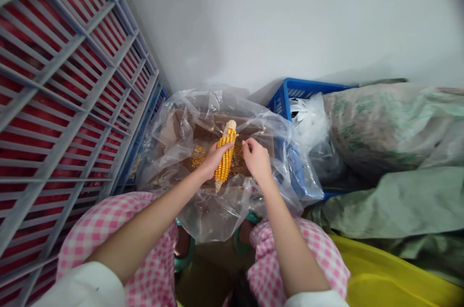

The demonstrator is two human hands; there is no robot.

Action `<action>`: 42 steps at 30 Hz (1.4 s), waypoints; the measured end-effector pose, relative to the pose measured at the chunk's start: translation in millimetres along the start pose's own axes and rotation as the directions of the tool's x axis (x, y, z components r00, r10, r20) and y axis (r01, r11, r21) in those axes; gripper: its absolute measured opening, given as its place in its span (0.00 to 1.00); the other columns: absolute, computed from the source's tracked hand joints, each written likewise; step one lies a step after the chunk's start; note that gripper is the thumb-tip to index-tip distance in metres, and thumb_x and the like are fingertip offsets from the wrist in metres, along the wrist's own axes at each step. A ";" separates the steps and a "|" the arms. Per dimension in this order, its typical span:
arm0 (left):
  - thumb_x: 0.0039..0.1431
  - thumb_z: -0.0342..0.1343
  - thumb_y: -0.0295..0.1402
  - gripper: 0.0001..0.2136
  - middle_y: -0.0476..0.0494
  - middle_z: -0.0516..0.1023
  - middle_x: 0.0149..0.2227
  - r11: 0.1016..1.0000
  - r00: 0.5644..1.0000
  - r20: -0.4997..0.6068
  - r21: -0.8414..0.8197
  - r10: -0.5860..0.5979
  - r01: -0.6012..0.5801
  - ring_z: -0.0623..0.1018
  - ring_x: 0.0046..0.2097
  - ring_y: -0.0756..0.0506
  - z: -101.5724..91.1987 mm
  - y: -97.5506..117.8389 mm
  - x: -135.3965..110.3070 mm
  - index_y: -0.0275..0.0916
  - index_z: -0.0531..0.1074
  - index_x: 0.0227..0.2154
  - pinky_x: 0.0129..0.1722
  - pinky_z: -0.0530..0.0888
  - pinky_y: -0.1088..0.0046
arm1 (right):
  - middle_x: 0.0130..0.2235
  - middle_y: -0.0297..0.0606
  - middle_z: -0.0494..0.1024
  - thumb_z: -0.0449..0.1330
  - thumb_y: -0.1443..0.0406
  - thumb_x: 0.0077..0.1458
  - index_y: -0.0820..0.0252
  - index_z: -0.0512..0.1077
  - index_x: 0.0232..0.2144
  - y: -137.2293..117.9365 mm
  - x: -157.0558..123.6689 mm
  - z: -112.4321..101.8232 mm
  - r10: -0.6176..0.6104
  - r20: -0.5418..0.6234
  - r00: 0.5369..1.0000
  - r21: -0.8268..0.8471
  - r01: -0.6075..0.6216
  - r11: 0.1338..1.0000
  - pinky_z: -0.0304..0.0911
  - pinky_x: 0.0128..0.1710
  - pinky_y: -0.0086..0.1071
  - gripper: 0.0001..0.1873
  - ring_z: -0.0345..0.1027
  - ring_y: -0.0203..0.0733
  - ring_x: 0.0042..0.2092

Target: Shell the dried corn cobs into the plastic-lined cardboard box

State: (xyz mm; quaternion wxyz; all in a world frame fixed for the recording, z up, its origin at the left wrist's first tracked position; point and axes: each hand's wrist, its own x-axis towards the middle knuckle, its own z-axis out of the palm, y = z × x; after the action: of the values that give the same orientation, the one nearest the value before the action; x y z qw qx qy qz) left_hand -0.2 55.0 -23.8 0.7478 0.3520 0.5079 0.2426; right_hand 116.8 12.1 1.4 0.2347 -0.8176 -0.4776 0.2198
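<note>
"Facing a smooth white wall (271, 21), you sit hemmed in: a grey lattice crate (72, 104) with red showing through its bars at your left, a blue plastic crate (304, 94) and a bulging green-printed woven sack (391, 128) at your right, a yellow plastic tub (384, 278) by your right knee."

"And in front of you?"

"A clear, crumpled plastic bag (163, 171) spreads before your pink gingham lap (152, 234), and a yellow corn cob (224, 162) sits above its middle."

"Which hand is nearer the cob?"

"Your left hand (213, 159), closed around the cob's lower half. Your right hand (257, 159) stays off it, just beside the upper end, fingers curled into a pinch. Whether those fingertips (245, 142) hold a kernel, you cannot tell from this view."

"Which way does the cob point?"

"Its long axis runs nearly straight out from your body, leaning slightly to your right. The pale bare end points toward the wall; the narrow tip points back at your knees. Loose golden kernels (197, 158) lie scattered in the bag, left of the cob."
</note>
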 end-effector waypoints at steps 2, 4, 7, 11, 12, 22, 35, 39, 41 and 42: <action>0.44 0.56 0.42 0.19 0.47 0.71 0.29 1.000 1.000 0.002 0.019 0.009 -0.009 0.71 0.24 0.50 1.1 0.4 -0.7 0.39 0.65 0.38 0.22 0.71 0.71 | 0.26 0.36 0.71 0.46 0.61 0.55 0.58 0.68 0.28 -1.7 0.1 -4.7 -0.038 0.049 0.998 -0.062 0.041 0.997 0.46 0.26 0.26 0.13 0.61 0.35 0.28; 0.44 0.56 0.42 0.18 0.47 0.71 0.30 0.999 1.000 0.004 0.047 0.019 -0.019 0.71 0.25 0.49 2.0 1.3 -2.0 0.39 0.64 0.38 0.23 0.71 0.71 | 0.26 0.36 0.72 0.46 0.61 0.54 0.57 0.68 0.28 -2.8 0.7 -8.1 -0.044 0.065 0.997 -0.105 0.051 0.993 0.46 0.26 0.26 0.13 0.62 0.36 0.28; 0.45 0.55 0.43 0.18 0.47 0.70 0.29 0.987 0.999 -0.004 0.150 0.053 -0.052 0.70 0.24 0.50 2.3 2.1 -3.8 0.38 0.63 0.37 0.22 0.69 0.72 | 0.24 0.36 0.71 0.46 0.61 0.54 0.57 0.69 0.27 -1.7 2.3 -14.4 -0.048 0.091 0.995 -0.142 0.061 0.988 0.47 0.26 0.26 0.13 0.61 0.36 0.27; 0.45 0.54 0.44 0.16 0.49 0.69 0.27 0.885 0.984 -0.009 0.440 0.177 -0.155 0.69 0.27 0.50 -0.2 1.9 -4.1 0.38 0.63 0.32 0.25 0.65 0.74 | 0.23 0.35 0.71 0.47 0.62 0.53 0.58 0.69 0.25 6.7 5.8 -26.5 -0.093 0.171 0.981 -0.121 0.115 0.986 0.49 0.26 0.25 0.13 0.60 0.35 0.25; 0.45 0.54 0.44 0.15 0.50 0.68 0.26 0.834 0.977 -0.001 0.521 0.215 -0.183 0.69 0.28 0.50 -1.1 1.9 -4.1 0.38 0.63 0.30 0.26 0.64 0.75 | 0.23 0.35 0.71 0.47 0.62 0.52 0.58 0.69 0.25 10.0 6.9 -29.3 -0.107 0.199 0.974 -0.108 0.131 0.986 0.49 0.26 0.25 0.12 0.60 0.34 0.25; 0.44 0.54 0.46 0.15 0.51 0.68 0.25 0.681 0.951 -0.005 0.698 0.311 -0.219 0.68 0.29 0.49 3.6 8.6 -8.0 0.39 0.61 0.26 0.27 0.60 0.75 | 0.24 0.36 0.72 0.46 0.61 0.54 0.59 0.67 0.25 14.8 7.4 -35.5 -0.058 0.154 0.986 -0.134 0.079 0.988 0.51 0.27 0.26 0.14 0.64 0.36 0.27; 0.50 0.44 0.53 0.20 0.47 0.68 0.25 0.861 0.927 -0.238 0.487 0.291 -0.145 0.68 0.30 0.48 -5.7 5.1 7.5 0.38 0.62 0.24 0.30 0.62 0.74 | 0.27 0.38 0.73 0.44 0.63 0.56 0.58 0.66 0.31 -7.5 -27.0 -17.1 -0.119 0.160 0.980 -0.225 0.154 0.962 0.52 0.26 0.27 0.11 0.66 0.38 0.27; 0.55 0.37 0.51 0.21 0.45 0.70 0.29 0.834 0.933 -0.152 0.510 0.327 -0.209 0.69 0.33 0.47 -0.8 6.8 4.1 0.38 0.65 0.27 0.34 0.62 0.73 | 0.27 0.34 0.73 0.45 0.62 0.54 0.57 0.67 0.27 2.2 -10.0 -36.0 -0.045 0.097 0.994 -0.023 0.047 0.999 0.51 0.27 0.26 0.12 0.64 0.36 0.28; 0.55 0.37 0.49 0.21 0.45 0.71 0.30 0.829 0.935 -0.109 0.506 0.336 -0.239 0.69 0.33 0.47 2.1 6.1 1.6 0.38 0.67 0.29 0.34 0.62 0.74 | 0.27 0.34 0.73 0.46 0.62 0.53 0.57 0.67 0.26 1.9 -6.9 -34.8 -0.031 0.100 0.995 -0.035 0.035 0.999 0.51 0.28 0.26 0.12 0.64 0.36 0.28; 0.56 0.37 0.49 0.21 0.45 0.71 0.30 0.830 0.938 -0.093 0.500 0.335 -0.247 0.69 0.33 0.47 3.3 5.7 0.6 0.38 0.67 0.30 0.34 0.62 0.74 | 0.27 0.34 0.74 0.47 0.62 0.53 0.57 0.68 0.27 1.0 -6.3 -32.8 -0.024 0.101 0.995 -0.047 0.028 0.998 0.52 0.29 0.26 0.11 0.64 0.36 0.28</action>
State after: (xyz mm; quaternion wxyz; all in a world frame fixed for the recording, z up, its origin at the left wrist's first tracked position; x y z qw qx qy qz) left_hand 3.0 58.1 -18.9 0.5427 0.5772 0.5564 0.2505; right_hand 133.8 0.4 27.7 0.1933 -0.8048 -0.5046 0.2457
